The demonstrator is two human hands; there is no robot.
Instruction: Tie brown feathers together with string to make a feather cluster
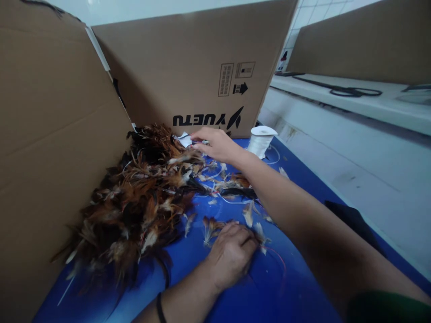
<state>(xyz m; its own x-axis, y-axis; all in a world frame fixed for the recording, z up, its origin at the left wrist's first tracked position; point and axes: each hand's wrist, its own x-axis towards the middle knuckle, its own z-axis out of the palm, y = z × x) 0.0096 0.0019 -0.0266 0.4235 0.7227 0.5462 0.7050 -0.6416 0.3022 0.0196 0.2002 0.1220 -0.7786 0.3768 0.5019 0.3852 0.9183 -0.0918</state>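
A big heap of brown, black and white feathers lies on a blue table surface against cardboard walls. My right hand reaches to the far edge of the heap, its fingers pinching a small white piece there. My left hand rests knuckles-up on the blue surface, fingers curled over a small bunch of loose feathers. Thin white thread loops across the table between the hands.
A white spool of thread stands at the far right of the blue surface. Cardboard panels wall in the left and back. A white ledge with black cables runs at the right. A dark object lies by my right forearm.
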